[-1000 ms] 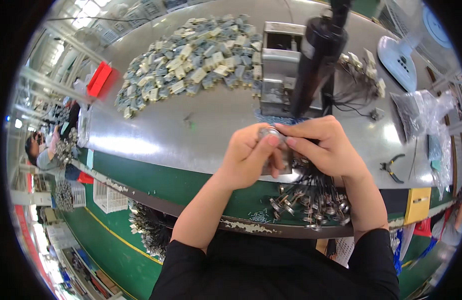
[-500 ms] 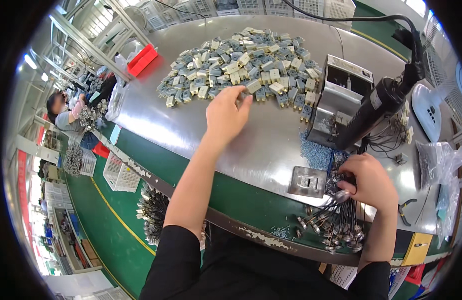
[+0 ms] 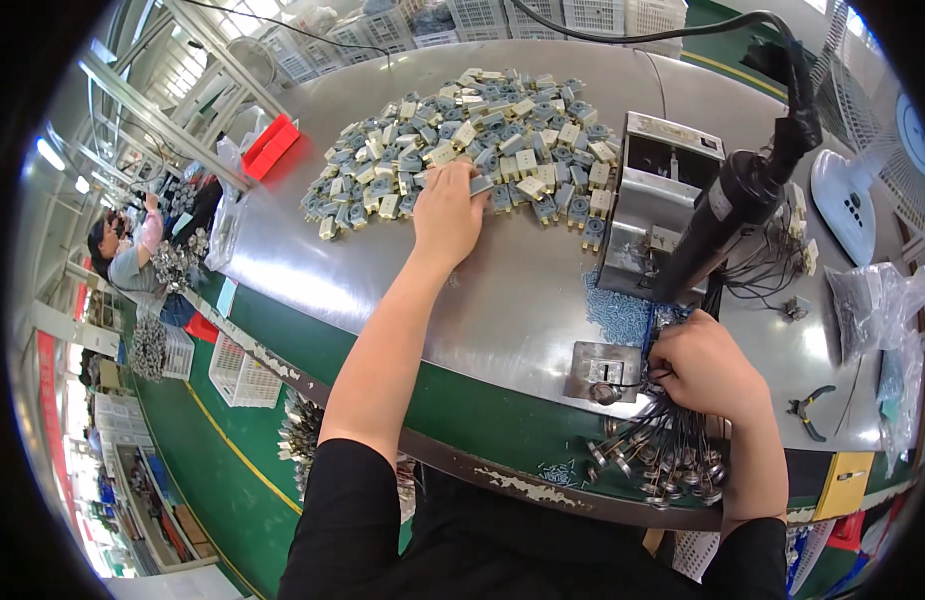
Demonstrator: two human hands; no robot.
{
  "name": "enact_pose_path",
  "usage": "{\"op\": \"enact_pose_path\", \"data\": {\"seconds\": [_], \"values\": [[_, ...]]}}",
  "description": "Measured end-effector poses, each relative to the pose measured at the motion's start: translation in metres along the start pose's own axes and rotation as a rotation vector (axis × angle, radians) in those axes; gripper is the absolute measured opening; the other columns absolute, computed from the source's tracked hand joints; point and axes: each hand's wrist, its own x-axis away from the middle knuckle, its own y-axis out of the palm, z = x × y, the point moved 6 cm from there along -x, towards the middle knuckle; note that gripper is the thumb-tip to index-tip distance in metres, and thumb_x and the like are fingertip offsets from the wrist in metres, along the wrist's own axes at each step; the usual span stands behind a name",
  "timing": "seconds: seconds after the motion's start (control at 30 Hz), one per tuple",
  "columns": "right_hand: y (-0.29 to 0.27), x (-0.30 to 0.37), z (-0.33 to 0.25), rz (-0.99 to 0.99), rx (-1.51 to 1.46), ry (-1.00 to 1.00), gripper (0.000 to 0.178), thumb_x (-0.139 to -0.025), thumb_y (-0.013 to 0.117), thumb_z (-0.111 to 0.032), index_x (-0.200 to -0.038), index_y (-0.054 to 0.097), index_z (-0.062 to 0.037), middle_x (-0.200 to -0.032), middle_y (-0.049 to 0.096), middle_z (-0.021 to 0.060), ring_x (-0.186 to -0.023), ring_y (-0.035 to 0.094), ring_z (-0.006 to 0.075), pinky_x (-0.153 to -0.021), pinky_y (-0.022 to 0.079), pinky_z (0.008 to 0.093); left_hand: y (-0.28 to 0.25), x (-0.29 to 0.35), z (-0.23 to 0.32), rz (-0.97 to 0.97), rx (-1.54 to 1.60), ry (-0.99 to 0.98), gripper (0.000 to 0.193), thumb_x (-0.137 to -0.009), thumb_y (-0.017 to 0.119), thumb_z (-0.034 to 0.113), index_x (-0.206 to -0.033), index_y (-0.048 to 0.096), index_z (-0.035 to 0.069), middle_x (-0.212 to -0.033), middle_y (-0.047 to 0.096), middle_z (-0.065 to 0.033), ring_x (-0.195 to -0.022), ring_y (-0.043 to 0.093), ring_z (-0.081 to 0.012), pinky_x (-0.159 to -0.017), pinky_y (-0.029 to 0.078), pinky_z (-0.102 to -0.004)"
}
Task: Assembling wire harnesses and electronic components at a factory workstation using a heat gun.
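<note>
My left hand (image 3: 449,215) is at the near edge of a heap of small grey-and-cream plastic blocks (image 3: 530,188). Its fingers and thumb close around one grey block (image 3: 479,184). At the right, my right hand (image 3: 707,365) is closed on the black lead of a round metal part. That round metal part (image 3: 605,394) sits at the front edge of a square metal fixture (image 3: 585,368); its lead runs toward my fingers, which are partly hidden. Below the hand, a bunch of similar metal parts with black leads (image 3: 672,465) lies along the green table edge.
Small bluish screws (image 3: 619,315) lie beside the fixture. A metal box device (image 3: 654,205) and a black cylindrical tool (image 3: 717,220) stand behind my right hand. Pliers (image 3: 810,412), a plastic bag (image 3: 867,310) and a fan (image 3: 847,215) are at the right; a red bin (image 3: 270,147) is far left.
My left hand has reached the heap and closed on a block. My right hand has shifted left toward the fixture, where a round metal part now sits. The view has turned slightly.
</note>
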Motion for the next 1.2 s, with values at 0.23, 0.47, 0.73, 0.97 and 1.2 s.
{"op": "enact_pose_path", "data": {"seconds": [0.23,0.47,0.73,0.97,1.2], "values": [[-0.004,0.008,0.002,0.129,-0.093,0.03,0.008,-0.079,0.07,-0.006,-0.081,0.063,-0.0021,-0.081,0.068,0.0145,-0.085,0.066,0.0368,-0.084,0.048,0.0454,-0.026,0.067,0.033,-0.045,2.069,-0.941,0.03,-0.102,0.068,0.002,-0.13,0.057,0.004,-0.111,0.072,-0.0098,-0.085,0.069,-0.0153,-0.07,0.056,-0.0271],[-0.004,0.004,-0.002,0.071,-0.144,0.025,0.014,-0.078,0.071,-0.005,-0.084,0.059,0.001,-0.081,0.066,0.0176,-0.084,0.065,0.0396,-0.084,0.049,0.046,-0.064,0.145,0.069,-0.049,1.951,-1.02,0.041,-0.102,0.065,-0.002,-0.142,0.055,0.003,-0.123,0.071,-0.0159,-0.097,0.073,-0.0186,-0.084,0.062,-0.0285],[-0.013,-0.004,-0.001,0.176,-0.334,0.04,0.017,-0.069,0.075,0.007,-0.085,0.067,0.0047,-0.08,0.069,0.0157,-0.077,0.069,0.0331,-0.072,0.054,0.0395,-0.125,0.136,0.136,-0.245,1.493,-0.305,0.065,-0.084,0.081,-0.014,-0.143,0.054,-0.004,-0.132,0.068,-0.0227,-0.118,0.071,-0.025,-0.097,0.062,-0.0365],[-0.012,-0.003,-0.002,0.184,-0.345,-0.032,0.015,-0.071,0.076,0.006,-0.085,0.069,0.0037,-0.079,0.07,0.0143,-0.076,0.07,0.032,-0.071,0.054,0.0386,-0.127,0.13,0.14,-0.246,1.41,-0.223,0.059,-0.08,0.083,-0.016,-0.134,0.061,-0.005,-0.132,0.069,-0.0207,-0.122,0.07,-0.0273,-0.102,0.06,-0.0376],[-0.026,0.007,-0.001,0.28,-0.383,0.016,0.019,-0.075,0.077,0.005,-0.093,0.073,0.0014,-0.082,0.072,0.0135,-0.076,0.07,0.0303,-0.071,0.055,0.0374,-0.097,0.118,0.141,-0.332,1.321,-0.192,0.046,-0.08,0.085,-0.011,-0.122,0.07,-0.003,-0.124,0.073,-0.0165,-0.119,0.071,-0.024,-0.098,0.061,-0.0373]]}}
